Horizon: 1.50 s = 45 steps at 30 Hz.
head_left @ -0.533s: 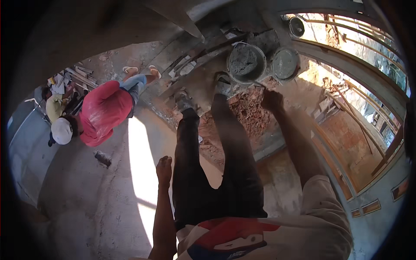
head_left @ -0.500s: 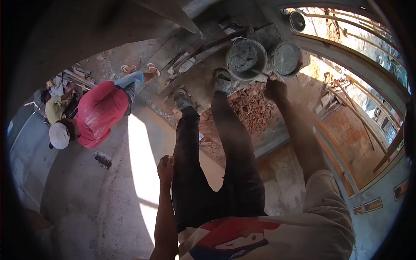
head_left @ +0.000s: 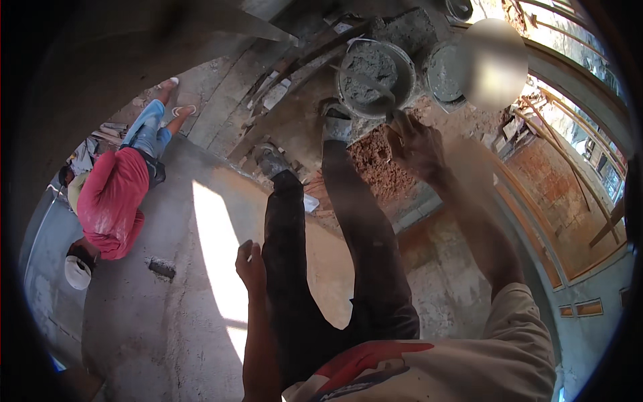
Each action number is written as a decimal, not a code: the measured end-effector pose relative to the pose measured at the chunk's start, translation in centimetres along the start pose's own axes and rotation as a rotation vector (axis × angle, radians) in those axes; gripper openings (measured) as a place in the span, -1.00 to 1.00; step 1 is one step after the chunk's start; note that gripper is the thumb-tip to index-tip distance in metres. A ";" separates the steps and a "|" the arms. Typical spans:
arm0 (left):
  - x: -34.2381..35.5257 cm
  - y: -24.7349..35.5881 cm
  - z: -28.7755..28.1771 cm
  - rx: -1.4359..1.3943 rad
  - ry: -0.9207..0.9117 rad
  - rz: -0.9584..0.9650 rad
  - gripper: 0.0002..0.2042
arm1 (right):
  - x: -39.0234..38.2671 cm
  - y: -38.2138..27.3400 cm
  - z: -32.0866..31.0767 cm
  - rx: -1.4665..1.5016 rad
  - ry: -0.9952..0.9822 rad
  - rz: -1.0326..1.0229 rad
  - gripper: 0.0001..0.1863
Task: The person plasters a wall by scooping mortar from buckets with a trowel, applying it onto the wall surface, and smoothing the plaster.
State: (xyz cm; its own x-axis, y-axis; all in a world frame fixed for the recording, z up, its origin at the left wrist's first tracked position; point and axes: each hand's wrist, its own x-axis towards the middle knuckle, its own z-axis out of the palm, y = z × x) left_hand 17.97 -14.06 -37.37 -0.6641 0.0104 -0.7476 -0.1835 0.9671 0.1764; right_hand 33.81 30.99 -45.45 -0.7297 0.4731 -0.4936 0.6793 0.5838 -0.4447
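Observation:
At the far side, a round bucket (head_left: pixel 410 75) holds grey wet mortar (head_left: pixel 368 67). My right hand (head_left: pixel 418 149) reaches to its near rim, fingers closed around the handle end of a trowel (head_left: pixel 376 88). The trowel's blade lies across the mortar, partly smeared with it. To the right of this bucket stands a second round container (head_left: pixel 443 74) with grey material, partly covered by a blurred patch. My left hand (head_left: pixel 251 266) hangs beside my left thigh, its fingers curled; a small pale spot shows at the fingers, too small to name.
A person in a red shirt (head_left: pixel 117 194) bends over on the left, with another partly hidden behind. Reddish rubble (head_left: pixel 372 161) lies by my feet. A wooden window frame (head_left: pixel 529 234) runs along the right. A dark rectangular recess (head_left: pixel 161 268) shows in the grey surface at left.
My right hand has turned and come slightly left at the bucket's rim, and the trowel now lies across the mortar. The person in red appears farther left and lower.

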 end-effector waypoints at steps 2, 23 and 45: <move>1.8 3.1 2.2 0.036 -0.065 0.041 -0.69 | -0.9 1.2 -1.0 0.117 0.156 -0.210 -0.61; 17.0 25.7 32.6 -0.237 -0.376 0.254 -0.58 | -23.9 8.1 10.7 0.260 0.087 0.441 -0.69; -2.8 22.0 5.5 -0.194 -0.077 0.450 -0.79 | -19.4 -2.5 -2.3 0.265 -0.121 0.323 -0.67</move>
State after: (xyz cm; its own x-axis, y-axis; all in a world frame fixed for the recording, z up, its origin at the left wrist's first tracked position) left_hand 19.79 8.58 -34.93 -0.6545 0.4420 -0.6135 -0.0274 0.7970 0.6034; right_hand 46.10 21.86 -33.09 -0.4725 0.5141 -0.7159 0.8794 0.2208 -0.4218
